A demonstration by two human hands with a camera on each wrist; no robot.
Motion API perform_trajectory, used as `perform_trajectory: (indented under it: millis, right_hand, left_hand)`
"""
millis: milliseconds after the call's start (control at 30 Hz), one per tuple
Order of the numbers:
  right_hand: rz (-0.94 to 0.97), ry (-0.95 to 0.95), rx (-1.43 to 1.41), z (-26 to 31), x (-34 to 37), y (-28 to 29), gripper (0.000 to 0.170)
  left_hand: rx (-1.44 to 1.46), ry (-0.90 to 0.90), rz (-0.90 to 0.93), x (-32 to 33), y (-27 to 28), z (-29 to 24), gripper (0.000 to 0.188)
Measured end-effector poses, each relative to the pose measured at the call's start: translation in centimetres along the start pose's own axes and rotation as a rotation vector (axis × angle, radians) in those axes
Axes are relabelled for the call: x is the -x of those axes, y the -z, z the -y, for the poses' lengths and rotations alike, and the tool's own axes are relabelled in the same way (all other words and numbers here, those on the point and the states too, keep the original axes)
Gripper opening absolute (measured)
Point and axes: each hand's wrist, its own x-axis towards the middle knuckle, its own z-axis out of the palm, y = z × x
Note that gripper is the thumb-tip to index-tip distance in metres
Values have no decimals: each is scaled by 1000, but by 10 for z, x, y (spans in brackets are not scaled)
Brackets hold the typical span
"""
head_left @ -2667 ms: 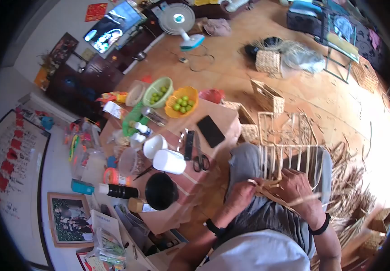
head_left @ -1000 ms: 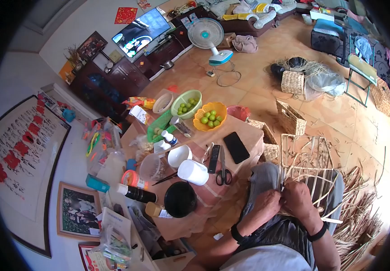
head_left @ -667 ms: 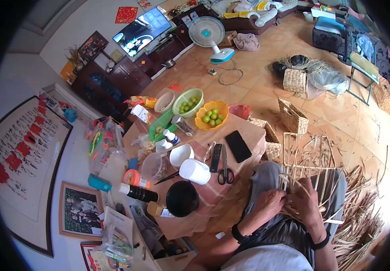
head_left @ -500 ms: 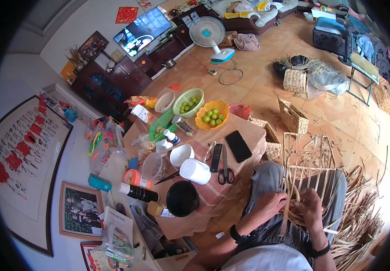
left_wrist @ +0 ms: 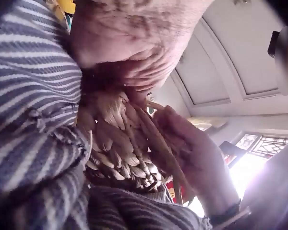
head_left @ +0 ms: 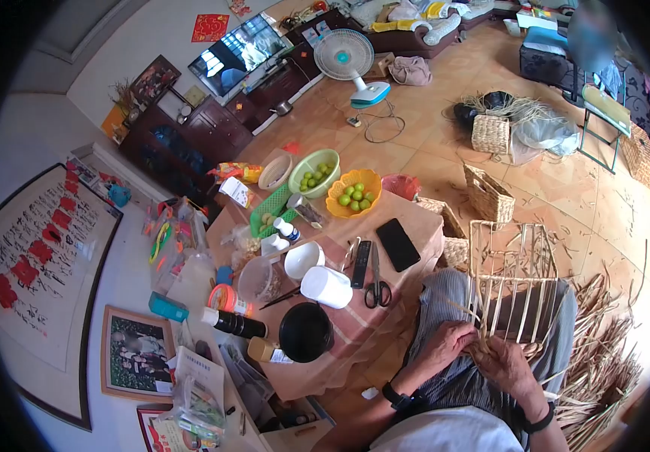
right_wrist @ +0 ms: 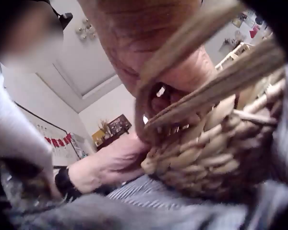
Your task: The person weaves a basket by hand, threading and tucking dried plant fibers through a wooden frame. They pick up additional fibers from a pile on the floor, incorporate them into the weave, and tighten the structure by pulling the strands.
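A basket with an open frame of pale sticks [head_left: 517,280] lies across the person's lap, its near part woven. At its near left corner, the left hand [head_left: 445,343] grips the woven edge with curled fingers. Close beside it on the right, the right hand [head_left: 507,365] pinches a strip at the same corner. The right wrist view shows a looped flat strip [right_wrist: 216,79] over the tight weave [right_wrist: 201,158], between the two hands. In the left wrist view, strips [left_wrist: 156,139] run from the weave [left_wrist: 120,148] to the right hand's fingers [left_wrist: 170,122]; the left fingertips are partly hidden.
Left of the lap, a table [head_left: 340,331] holds scissors [head_left: 377,290], a phone [head_left: 398,245], a black bowl [head_left: 306,332] and fruit bowls. Loose strips [head_left: 604,369] cover the floor at right. Finished-looking woven baskets [head_left: 488,194] stand beyond the frame.
The right hand has moved down and slightly left, against the left hand. The strips that stood up and hung between the hands are drawn in lower. A blurred shape has appeared at the upper right.
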Motion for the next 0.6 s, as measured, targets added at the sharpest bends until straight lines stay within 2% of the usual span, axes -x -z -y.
perform_trajectory:
  millis: [67,100,167,233,267,333,367,400,433,467,500,533,567,600]
  right_hand:
    - [25,-100,-97,0,4,3,22]
    - [35,-146,-144,4,4,6,21]
    - [49,-127,-111,8,1,10,23]
    - [63,-110,-80,10,0,14,26]
    - [64,-156,-181,5,2,14,28]
    - [69,-256,-381,-20,8,16,32]
    - [-35,-241,-541,-38,12,22,33]
    - [-95,-179,-707,-35,12,31,33]
    - [-178,-139,-867,-29,16,44,32]
    - [-347,-180,-998,-30,16,46,30]
    - [-529,-212,-1115,-34,13,43,28]
    - [-411,-178,-1116,-40,16,48,26]
    - [-281,-137,-1122,-44,23,51,25]
    - [-229,-226,-952,-42,30,50,24]
  left_hand:
    - [-101,-6,37,1,7,-6,9]
    - [-106,-64,5,1,5,-6,8]
    - [-117,-178,-61,3,-1,0,6]
    - [-103,-212,-142,5,-9,9,8]
    - [-94,-227,-180,7,-13,14,9]
    - [-77,-142,32,4,-2,13,15]
    - [-58,-99,139,2,5,11,18]
    - [-67,-69,162,4,9,7,28]
    - [35,129,280,11,6,13,36]
    - [120,14,255,12,15,-3,47]
    - [-80,-193,191,10,16,0,58]
    - [51,-52,233,11,16,1,68]
    - [-47,-12,233,8,20,-8,70]
    - [-42,120,269,7,18,-6,68]
